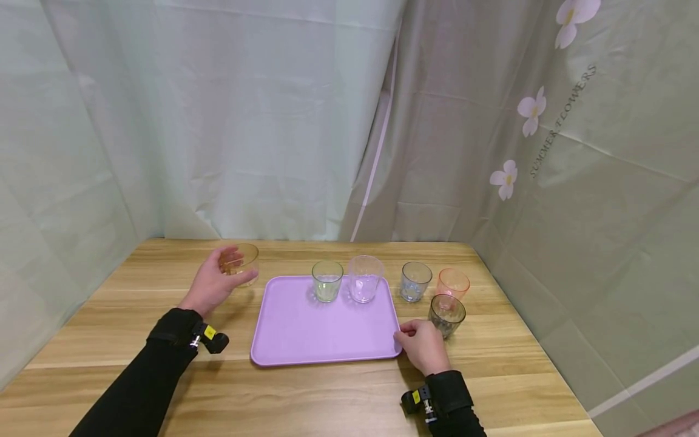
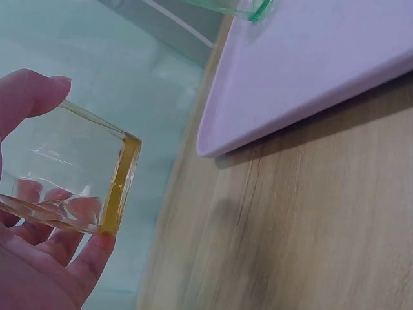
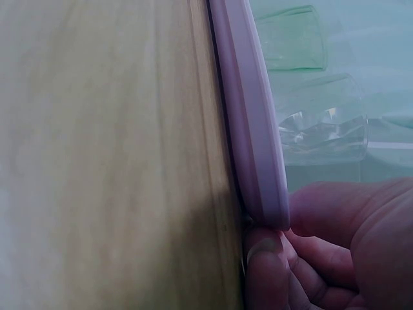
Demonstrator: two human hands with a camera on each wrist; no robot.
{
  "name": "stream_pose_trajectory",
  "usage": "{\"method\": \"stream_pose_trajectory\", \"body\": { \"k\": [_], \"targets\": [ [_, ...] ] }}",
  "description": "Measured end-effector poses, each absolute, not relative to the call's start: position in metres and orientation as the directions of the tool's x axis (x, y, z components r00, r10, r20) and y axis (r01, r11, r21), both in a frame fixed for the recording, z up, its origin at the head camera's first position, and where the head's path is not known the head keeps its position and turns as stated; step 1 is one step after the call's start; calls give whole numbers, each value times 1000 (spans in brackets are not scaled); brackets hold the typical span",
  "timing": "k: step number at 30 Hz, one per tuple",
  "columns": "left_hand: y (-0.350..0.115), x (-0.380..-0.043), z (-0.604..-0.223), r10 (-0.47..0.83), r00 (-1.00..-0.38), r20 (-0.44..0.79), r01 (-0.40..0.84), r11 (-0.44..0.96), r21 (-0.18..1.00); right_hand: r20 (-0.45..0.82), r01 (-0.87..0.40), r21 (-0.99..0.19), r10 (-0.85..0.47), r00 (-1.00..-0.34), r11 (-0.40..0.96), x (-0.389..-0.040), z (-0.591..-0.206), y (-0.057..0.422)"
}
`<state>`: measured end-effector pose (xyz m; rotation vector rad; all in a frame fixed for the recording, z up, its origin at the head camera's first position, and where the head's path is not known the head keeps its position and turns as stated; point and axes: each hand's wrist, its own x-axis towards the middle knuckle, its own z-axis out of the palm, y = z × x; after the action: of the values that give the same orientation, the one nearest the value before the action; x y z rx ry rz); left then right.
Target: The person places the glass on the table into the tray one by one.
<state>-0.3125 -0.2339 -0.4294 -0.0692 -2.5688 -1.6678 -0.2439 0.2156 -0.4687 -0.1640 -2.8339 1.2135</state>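
Observation:
A clear amber-tinted glass (image 2: 84, 161) is gripped in my left hand (image 1: 215, 282), thumb on one side and fingers round the other. It is held up to the left of the purple tray (image 1: 322, 340). At the tray's near right corner, my right hand (image 1: 425, 346) pinches the rim, thumb above and a fingertip beneath in the right wrist view. Near the tray's back edge stand a green-tinted glass (image 1: 327, 282) and a larger clear glass (image 1: 364, 280), both upright on it.
Right of the tray stand a bluish-grey glass (image 1: 415, 283), an orange-pink glass (image 1: 453, 283) and a dark grey glass (image 1: 447, 314), the last close to my right hand. All rest on the wooden table (image 1: 306, 400). Hanging curtains (image 1: 284, 121) close off the back and sides.

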Motion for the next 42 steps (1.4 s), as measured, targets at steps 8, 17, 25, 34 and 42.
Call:
{"method": "stream_pose_trajectory", "body": {
  "k": [8, 17, 25, 34, 42],
  "targets": [
    [-228, -311, -425, 5, -995, 104, 97, 407, 908, 0, 89, -726, 129, -992, 682, -245, -471, 216],
    [-222, -314, -428, 15, -995, 103, 100, 413, 905, 3, 81, -725, 122, -993, 684, -245, -469, 216],
    [-216, -315, -428, 23, -993, 115, 115, 393, 912, 11, 73, -725, 117, -993, 685, -244, -468, 215],
    [-209, -314, -429, 32, -993, 111, 115, 379, 918, 3, 80, -725, 119, -993, 684, -245, -469, 217],
    [-199, -314, -427, 39, -992, 123, 128, 362, 923, -6, 89, -728, 124, -992, 680, -246, -470, 217]
  ]
}}
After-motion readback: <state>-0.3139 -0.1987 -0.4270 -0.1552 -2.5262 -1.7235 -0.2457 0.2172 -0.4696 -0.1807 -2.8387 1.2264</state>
